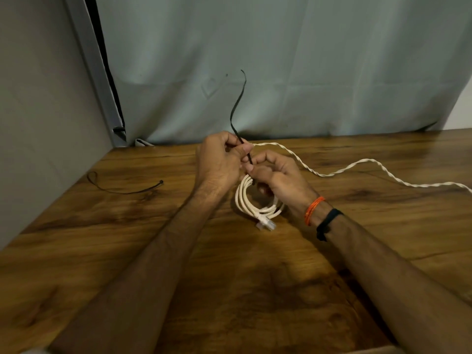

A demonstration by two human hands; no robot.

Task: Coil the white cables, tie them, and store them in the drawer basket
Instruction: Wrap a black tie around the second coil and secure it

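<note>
A coiled white cable (252,204) with a clear plug at its near end hangs just above the wooden table (127,238). A black zip tie (236,106) runs up from the top of the coil, its long tail curving into the air. My left hand (219,162) pinches the tie's tail between thumb and fingers. My right hand (278,178) grips the top of the coil and the tie's lower part. A second white cable (357,166), twisted and uncoiled, trails across the table to the right edge.
Another black zip tie (122,189) lies loose on the table's left side. A pale curtain (281,67) hangs behind the table, and a grey wall (38,98) closes off the left. No drawer or basket is in view.
</note>
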